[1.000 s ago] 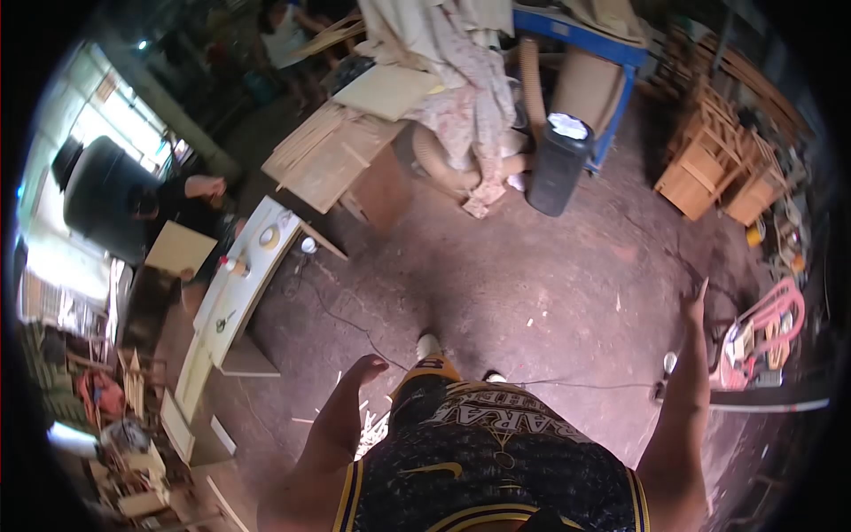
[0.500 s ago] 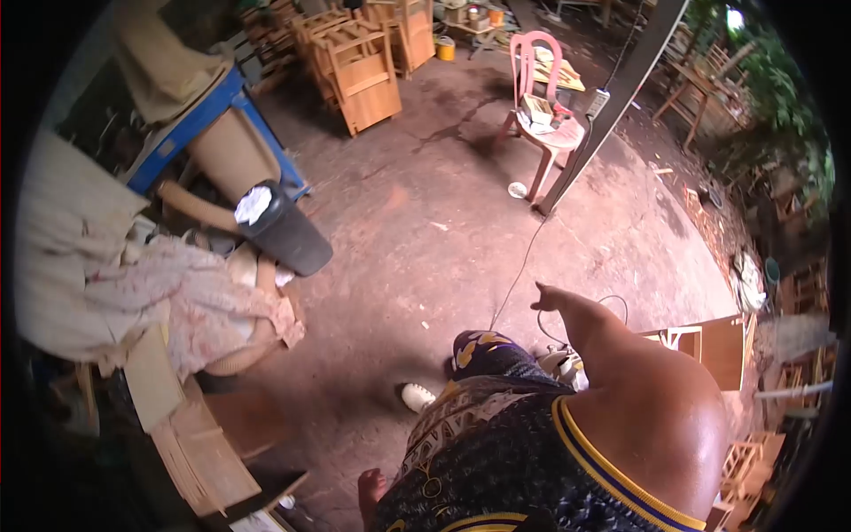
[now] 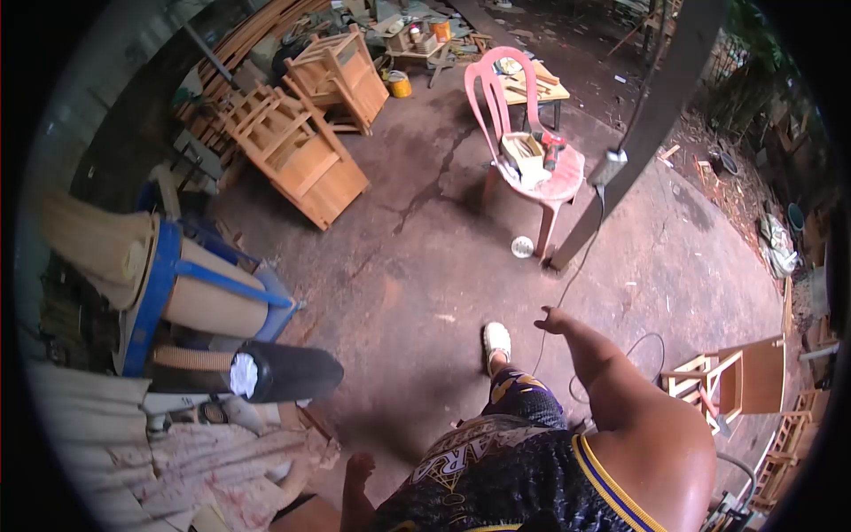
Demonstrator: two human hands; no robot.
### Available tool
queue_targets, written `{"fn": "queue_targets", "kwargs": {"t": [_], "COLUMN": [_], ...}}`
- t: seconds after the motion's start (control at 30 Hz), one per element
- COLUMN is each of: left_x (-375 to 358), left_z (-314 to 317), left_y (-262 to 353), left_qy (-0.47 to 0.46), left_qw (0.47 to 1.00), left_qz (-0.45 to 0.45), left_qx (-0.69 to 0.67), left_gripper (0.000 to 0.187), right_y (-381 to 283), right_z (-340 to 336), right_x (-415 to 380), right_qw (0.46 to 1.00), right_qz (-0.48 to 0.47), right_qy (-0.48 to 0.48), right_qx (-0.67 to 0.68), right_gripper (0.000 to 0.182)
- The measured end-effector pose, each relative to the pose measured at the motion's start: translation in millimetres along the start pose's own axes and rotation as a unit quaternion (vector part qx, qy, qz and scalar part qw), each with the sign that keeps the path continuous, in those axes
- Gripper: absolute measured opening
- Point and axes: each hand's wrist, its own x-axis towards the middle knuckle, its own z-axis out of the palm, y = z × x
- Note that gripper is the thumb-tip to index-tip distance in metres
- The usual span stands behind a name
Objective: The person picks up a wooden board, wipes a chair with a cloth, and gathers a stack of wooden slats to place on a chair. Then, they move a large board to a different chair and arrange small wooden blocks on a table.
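Note:
Over the concrete floor, my right hand is held out at the end of my bent arm, fingers apart and nothing in them. It appears just beside a thin cable that runs down from a post. Low in the view, my left hand hangs near my body with its fingers curled; whether it holds anything is too small to tell. A white shoe shows on one foot. Ahead stands a pink plastic chair bearing a box and a red drill.
A metal post rises right of the chair. Wooden furniture stands at the upper left. Left are a blue-framed machine, a black bin and a stained cloth. A wooden piece lies right.
The view has moved forward and turned, so the chair and post look nearer and the bin sits lower. A white shoe now shows farther ahead. My right arm stays outstretched.

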Motion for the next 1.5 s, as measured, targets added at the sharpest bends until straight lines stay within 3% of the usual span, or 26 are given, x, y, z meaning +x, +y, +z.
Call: {"fn": "queue_targets", "kwargs": {"t": [0.03, 0.1, 0.23, 0.3, 0.37, 0.4, 0.43, 0.47, 0.53, 0.57, 0.63, 0.67, 0.73, 0.8, 0.83, 0.9, 0.97, 1.03, 1.07, 1.1, 1.17, 1.23, 1.33, 1.37, 1.47, 1.5], "left_x": [14.8, 44.3, 87.6, 136.7, 165.1, 181.3, 196.4, 215.3, 243.0, 275.6, 272.9, 251.6, 221.9, 198.6, 208.8, 244.1, 309.1, 371.4, 386.6, 379.9, 405.8, 406.4, 410.6, 410.0, 411.5, 412.6], "left_z": [7.9, 30.1, 67.5, 77.1, 90.4, 102.0, 117.6, 135.7, 195.9, 227.6, 296.6, 325.1, 379.4, 433.1, 472.1, 546.3, 612.9, 670.0, 692.4, 707.0, 731.7, 741.0, 736.0, 734.1, 742.2, 744.2], "left_y": [35.3, 109.1, 273.7, 331.1, 410.7, 455.9, 502.4, 551.6, 670.0, 717.3, 819.4, 865.5, 914.4, 930.5, 919.1, 885.5, 863.1, 833.1, 827.4, 832.6, 813.9, 808.1, 803.3, 808.3, 827.9, 833.7], "left_qy": [-0.001, -0.129, -0.109, -0.149, -0.208, -0.225, -0.246, -0.267, -0.259, -0.292, -0.209, -0.206, -0.309, -0.452, -0.489, -0.435, -0.411, -0.282, -0.278, -0.208, -0.201, -0.176, -0.226, -0.222, -0.255, -0.26], "left_qw": [1.0, 0.984, 0.975, 0.944, 0.948, 0.947, 0.945, 0.933, 0.933, 0.912, 0.843, 0.818, 0.755, 0.705, 0.748, 0.857, 0.892, 0.941, 0.95, 0.973, 0.971, 0.978, 0.957, 0.961, 0.954, 0.956], "left_qz": [-0.005, 0.103, 0.178, 0.276, 0.231, 0.225, 0.214, 0.241, 0.245, 0.286, 0.492, 0.535, 0.577, 0.534, 0.438, 0.276, 0.188, 0.183, 0.141, 0.097, 0.122, 0.058, 0.118, 0.099, 0.13, 0.101], "left_qx": [0.004, 0.063, 0.073, 0.106, 0.065, 0.042, 0.023, 0.023, 0.034, 0.025, 0.055, 0.044, 0.045, 0.121, 0.092, 0.029, 0.032, 0.04, -0.026, 0.005, -0.053, -0.093, -0.14, -0.132, -0.094, -0.088], "left_gripper": [0.015, 0.017, 0.021, 0.023, 0.026, 0.029, 0.032, 0.035, 0.038, 0.037, 0.032, 0.027, 0.024, 0.022, 0.028, 0.035, 0.034, 0.032, 0.034, 0.041, 0.046, 0.046, 0.053, 0.056, 0.06, 0.058], "right_y": [-6.9, -29.1, -82.2, -101.7, -94.6, -89.9, -52.0, -94.4, -62.9, -39.1, -0.4, 0.2, -21.0, -27.0, -17.6, -0.6, 1.9, 23.0, 33.3, 37.6, 53.1, 54.2, 59.7, 69.3, 60.7, 59.0], "right_z": [-11.0, -45.6, -123.1, -160.4, -173.6, -189.1, -176.4, -233.5, -228.5, -223.4, -216.7, -221.5, -260.4, -296.3, -312.6, -337.3, -368.7, -382.7, -378.4, -377.1, -363.8, -367.3, -373.8, -370.1, -376.7, -374.3], "right_x": [20.4, 58.6, 117.9, 146.1, 193.6, 207.3, 259.9, 230.7, 275.7, 309.7, 357.0, 365.7, 369.3, 390.7, 411.6, 453.6, 490.1, 531.7, 550.6, 565.5, 586.6, 586.3, 570.6, 567.5, 540.4, 534.4], "right_qw": [1.0, 1.0, 0.999, 0.999, 0.991, 0.988, 0.996, 0.997, 0.973, 0.968, 0.991, 0.985, 0.96, 0.923, 0.917, 0.89, 0.861, 0.831, 0.827, 0.821, 0.862, 0.851, 0.811, 0.817, 0.775, 0.73], "right_qz": [0.015, 0.013, -0.017, 0.012, -0.053, -0.057, -0.012, 0.042, 0.146, 0.16, 0.075, 0.093, 0.157, 0.213, 0.217, 0.261, 0.303, 0.336, 0.322, 0.309, 0.329, 0.329, 0.273, 0.271, 0.191, 0.184], "right_qy": [-0.012, -0.009, -0.011, 0.006, 0.097, 0.139, 0.036, -0.025, 0.072, 0.079, 0.088, 0.125, 0.168, 0.238, 0.267, 0.302, 0.325, 0.35, 0.364, 0.379, 0.302, 0.279, 0.29, 0.218, 0.231, 0.21], "right_qx": [-0.006, 0.011, 0.027, 0.036, 0.08, -0.021, 0.083, 0.053, 0.163, 0.178, 0.069, 0.077, 0.16, 0.216, 0.202, 0.22, 0.248, 0.273, 0.283, 0.296, 0.239, 0.3, 0.429, 0.461, 0.556, 0.624], "right_gripper": [0.08, 0.077, 0.076, 0.074, 0.063, 0.061, 0.058, 0.055, 0.057, 0.057, 0.064, 0.044, 0.047, 0.052, 0.054, 0.058, 0.058, 0.059, 0.059, 0.06, 0.063, 0.07, 0.068, 0.065, 0.053, 0.05]}}
